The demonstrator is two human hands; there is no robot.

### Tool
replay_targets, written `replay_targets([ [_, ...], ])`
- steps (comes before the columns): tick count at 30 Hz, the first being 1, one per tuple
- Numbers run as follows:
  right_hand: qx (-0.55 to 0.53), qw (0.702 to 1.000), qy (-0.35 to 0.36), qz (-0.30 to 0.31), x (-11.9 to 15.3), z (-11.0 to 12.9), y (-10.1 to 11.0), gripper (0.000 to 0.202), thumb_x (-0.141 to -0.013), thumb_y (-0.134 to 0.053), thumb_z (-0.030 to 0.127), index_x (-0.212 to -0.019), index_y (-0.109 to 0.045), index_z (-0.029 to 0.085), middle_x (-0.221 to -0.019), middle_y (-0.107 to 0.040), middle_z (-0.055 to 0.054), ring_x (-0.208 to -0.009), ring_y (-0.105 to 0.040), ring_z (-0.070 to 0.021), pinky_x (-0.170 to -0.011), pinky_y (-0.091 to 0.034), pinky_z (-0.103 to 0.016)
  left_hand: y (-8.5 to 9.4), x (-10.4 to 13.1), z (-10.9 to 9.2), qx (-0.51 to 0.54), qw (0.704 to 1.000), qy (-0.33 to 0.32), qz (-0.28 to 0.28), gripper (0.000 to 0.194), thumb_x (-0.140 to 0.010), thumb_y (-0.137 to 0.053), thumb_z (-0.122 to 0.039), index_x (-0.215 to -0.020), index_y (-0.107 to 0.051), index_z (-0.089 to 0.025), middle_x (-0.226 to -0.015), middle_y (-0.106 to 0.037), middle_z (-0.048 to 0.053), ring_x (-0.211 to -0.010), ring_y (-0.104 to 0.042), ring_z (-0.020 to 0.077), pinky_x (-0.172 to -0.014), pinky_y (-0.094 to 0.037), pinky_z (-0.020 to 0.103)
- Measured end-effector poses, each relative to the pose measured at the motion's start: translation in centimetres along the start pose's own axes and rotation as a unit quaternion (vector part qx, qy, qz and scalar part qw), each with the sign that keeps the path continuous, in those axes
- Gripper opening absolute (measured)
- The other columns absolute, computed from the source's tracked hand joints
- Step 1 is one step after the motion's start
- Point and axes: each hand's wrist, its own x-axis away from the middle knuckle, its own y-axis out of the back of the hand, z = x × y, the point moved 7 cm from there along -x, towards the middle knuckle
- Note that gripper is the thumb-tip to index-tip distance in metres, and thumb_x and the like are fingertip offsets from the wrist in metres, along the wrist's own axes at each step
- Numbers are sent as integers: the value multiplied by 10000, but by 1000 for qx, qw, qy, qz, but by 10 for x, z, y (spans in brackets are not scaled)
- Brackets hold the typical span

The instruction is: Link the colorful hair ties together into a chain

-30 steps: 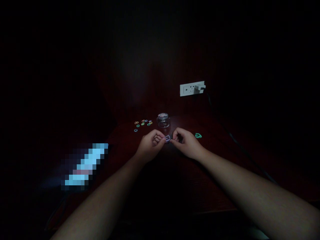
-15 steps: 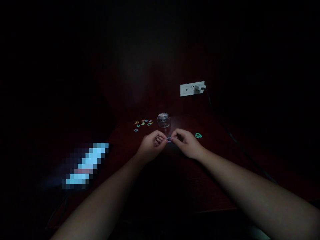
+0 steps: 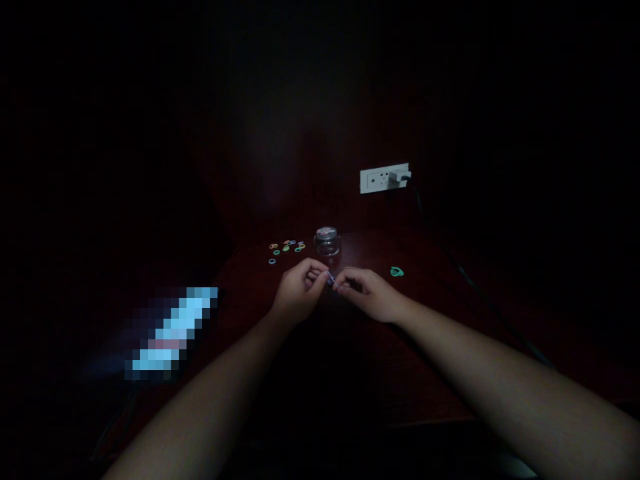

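Note:
Between the fingertips of both my hands is a small purple band [image 3: 331, 280], which looks like a hair tie. My left hand [image 3: 299, 290] pinches one side of it between thumb and forefinger. On the other side, my right hand [image 3: 369, 293] is closed on it in the same way, slightly lower. Its exact shape is partly covered by the fingers. Just beyond the hands stands a clear jar [image 3: 328, 244] with its lid on. Several coloured hair ties [image 3: 286, 248] lie scattered left of the jar. Green hair ties [image 3: 397, 271] rest to the right of my right hand.
A lit, pixelated screen [image 3: 175, 330] lies at the left beside my forearm. On the back wall is a white socket [image 3: 384, 178] with a plug in it. Its dark cable [image 3: 470, 283] runs down the right side of the dark red table [image 3: 400, 373]. Surroundings are very dark.
My right hand has shifted a little left and down, closer to the left one. The purple hair tie, level between the fingers before, now slants down to the right.

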Motion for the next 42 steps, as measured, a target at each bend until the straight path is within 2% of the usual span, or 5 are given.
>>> replay_targets([
  [5, 20, 999, -24, -32, -1, -5, 6, 129, -806, -480, 226, -754, -572, 154, -695, -567, -6, -637, -495, -116, -613, -387, -241, -3, 0, -3, 14, 1000, -1, 17, 113, -778, -548, -253, -816, -584, -153, -712, -605, 22, -626, -550, 104, -555, -438, 202],
  [12, -20, 996, 0, -85, 0, 0, 13, 90, -817, -440, 170, -823, -529, 158, -700, -550, -4, -629, -499, -105, -587, -391, -219, -9, 1, 0, 30, 998, 10, 52, 127, -780, -547, -264, -823, -589, -152, -720, -608, 22, -623, -544, 100, -548, -429, 194],
  [19, 40, 991, -18, -125, 0, 0, 20, 103, -798, -466, 161, -810, -568, 152, -726, -587, -21, -632, -508, -113, -553, -374, -219, -11, 2, 0, 37, 997, 20, 65, 138, -778, -552, -270, -828, -587, -146, -710, -584, 16, -605, -518, 88, -524, -402, 183],
  [33, 70, 990, -10, -120, -2, -4, 21, 172, -770, -437, 77, -752, -593, 147, -755, -598, -29, -726, -531, -133, -671, -395, -254, -12, 2, 2, 28, 997, 21, 67, 158, -788, -544, -285, -844, -583, -143, -710, -575, 11, -609, -509, 83, -530, -397, 175],
  [42, 32, 994, -31, -104, 0, -2, 18, 69, -710, -488, 119, -743, -538, 152, -617, -515, 14, -567, -457, -99, -525, -348, -210, -12, 1, 2, 23, 998, 17, 64, 158, -789, -541, -285, -845, -584, -143, -715, -589, 18, -618, -529, 90, -538, -411, 180],
])
